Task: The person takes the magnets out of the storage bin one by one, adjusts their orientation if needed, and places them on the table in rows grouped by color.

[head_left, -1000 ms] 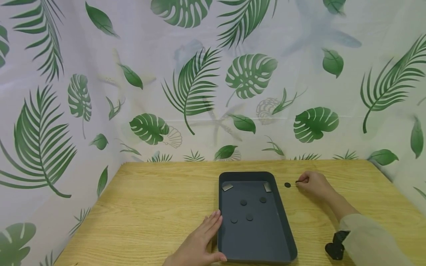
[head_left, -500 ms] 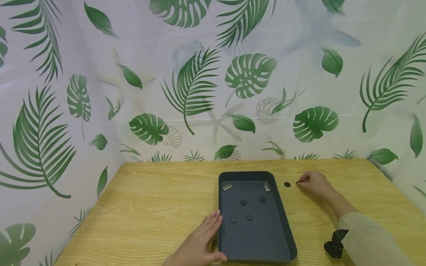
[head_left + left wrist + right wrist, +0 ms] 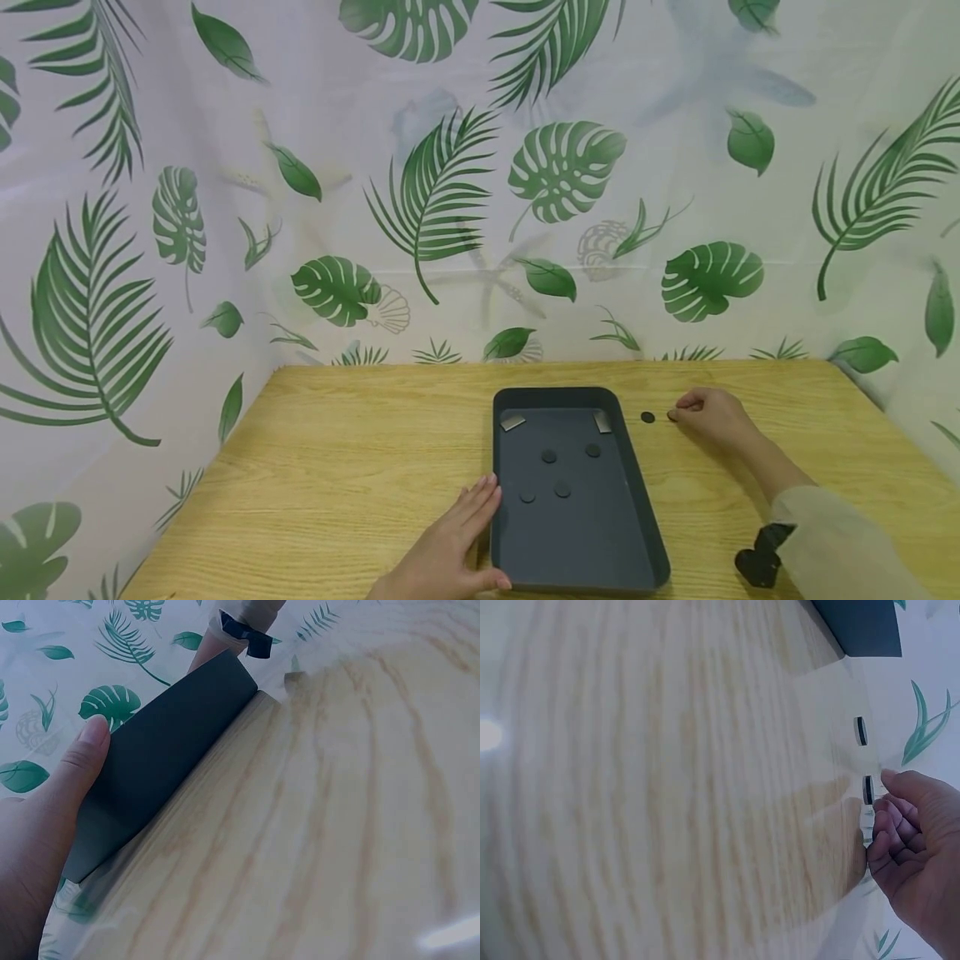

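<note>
A deep dark-grey rectangular tray [image 3: 573,537] lies lengthwise on the wooden table. My left hand [image 3: 450,542] rests along its left side, fingers extended, with the thumb near its front corner; in the left wrist view the thumb [image 3: 90,742] lies against the tray wall [image 3: 165,742]. Beyond the tray's far right side, the fingertips of my right hand [image 3: 716,417] are at a small black disc [image 3: 672,415]. In the right wrist view that disc [image 3: 868,790] appears flat on the table beside the curled fingers; whether they pinch it is unclear. Another disc [image 3: 648,417] lies to its left.
Inside the tray are several dark discs [image 3: 549,457] and two metallic rectangular pieces, one left [image 3: 513,422] and one right [image 3: 603,422]. A leaf-patterned cloth [image 3: 450,208] hangs behind the table [image 3: 337,467]. A black device [image 3: 759,557] is strapped at my right sleeve.
The disc at my right fingertips was tilted edge-on between them; now it looks lower and flatter on the table. My left hand and the tray have stayed put.
</note>
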Action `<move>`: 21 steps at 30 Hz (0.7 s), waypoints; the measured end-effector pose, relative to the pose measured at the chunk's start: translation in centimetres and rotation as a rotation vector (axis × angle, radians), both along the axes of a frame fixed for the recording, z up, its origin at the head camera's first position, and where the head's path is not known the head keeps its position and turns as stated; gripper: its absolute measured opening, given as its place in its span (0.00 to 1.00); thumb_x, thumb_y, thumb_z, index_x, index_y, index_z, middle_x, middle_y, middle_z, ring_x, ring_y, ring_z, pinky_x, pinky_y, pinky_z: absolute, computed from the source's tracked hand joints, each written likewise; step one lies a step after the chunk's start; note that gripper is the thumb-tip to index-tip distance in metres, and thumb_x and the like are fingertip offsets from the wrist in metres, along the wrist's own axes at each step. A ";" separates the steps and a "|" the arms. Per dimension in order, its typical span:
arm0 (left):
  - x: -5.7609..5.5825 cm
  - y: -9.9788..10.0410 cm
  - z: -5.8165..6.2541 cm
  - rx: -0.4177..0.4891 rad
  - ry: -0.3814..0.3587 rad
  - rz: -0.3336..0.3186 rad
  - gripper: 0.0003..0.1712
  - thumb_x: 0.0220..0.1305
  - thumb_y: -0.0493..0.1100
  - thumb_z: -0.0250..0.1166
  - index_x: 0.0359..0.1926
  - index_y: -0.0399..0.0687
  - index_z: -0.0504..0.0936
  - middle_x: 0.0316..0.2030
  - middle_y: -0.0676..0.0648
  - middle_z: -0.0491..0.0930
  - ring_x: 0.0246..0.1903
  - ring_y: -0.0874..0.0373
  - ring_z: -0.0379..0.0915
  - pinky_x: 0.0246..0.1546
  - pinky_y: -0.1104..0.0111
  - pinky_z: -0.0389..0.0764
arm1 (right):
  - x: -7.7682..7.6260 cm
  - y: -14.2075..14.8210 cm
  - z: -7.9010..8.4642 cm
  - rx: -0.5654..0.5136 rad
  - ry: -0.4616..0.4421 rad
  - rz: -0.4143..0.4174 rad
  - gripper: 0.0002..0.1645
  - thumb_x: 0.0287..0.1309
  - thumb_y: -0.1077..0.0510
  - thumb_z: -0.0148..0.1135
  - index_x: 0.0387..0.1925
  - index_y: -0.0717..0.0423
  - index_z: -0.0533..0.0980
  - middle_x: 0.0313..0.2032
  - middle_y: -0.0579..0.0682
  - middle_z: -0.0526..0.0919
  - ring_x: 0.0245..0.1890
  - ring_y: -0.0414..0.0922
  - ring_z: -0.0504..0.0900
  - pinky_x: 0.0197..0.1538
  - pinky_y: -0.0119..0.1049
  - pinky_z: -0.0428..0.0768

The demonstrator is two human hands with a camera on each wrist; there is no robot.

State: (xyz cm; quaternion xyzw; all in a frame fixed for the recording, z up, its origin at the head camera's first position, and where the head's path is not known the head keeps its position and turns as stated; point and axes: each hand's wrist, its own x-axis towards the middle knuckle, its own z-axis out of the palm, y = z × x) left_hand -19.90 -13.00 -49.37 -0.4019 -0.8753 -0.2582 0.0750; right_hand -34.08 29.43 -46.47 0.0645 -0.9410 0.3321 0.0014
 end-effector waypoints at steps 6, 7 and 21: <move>-0.1 0.0 -0.1 0.000 -0.006 0.002 0.56 0.58 0.75 0.41 0.71 0.35 0.52 0.72 0.37 0.49 0.71 0.49 0.46 0.69 0.59 0.57 | -0.1 0.6 0.0 -0.080 -0.046 -0.005 0.25 0.62 0.49 0.61 0.44 0.71 0.76 0.35 0.57 0.82 0.32 0.45 0.79 0.32 0.37 0.80; -0.1 0.0 -0.1 -0.001 -0.007 0.003 0.56 0.58 0.76 0.41 0.71 0.35 0.52 0.72 0.37 0.49 0.71 0.50 0.46 0.69 0.59 0.57 | -0.1 0.7 0.1 -0.103 -0.057 -0.006 0.26 0.61 0.48 0.62 0.44 0.71 0.76 0.35 0.56 0.82 0.31 0.44 0.79 0.31 0.36 0.79; 0.1 0.0 0.1 0.005 -0.029 0.007 0.56 0.58 0.75 0.44 0.72 0.35 0.52 0.72 0.38 0.48 0.72 0.49 0.45 0.69 0.59 0.57 | 0.0 1.3 1.0 -0.328 -0.166 0.218 0.28 0.58 0.52 0.65 0.52 0.71 0.75 0.42 0.50 0.83 0.36 0.41 0.80 0.40 0.35 0.83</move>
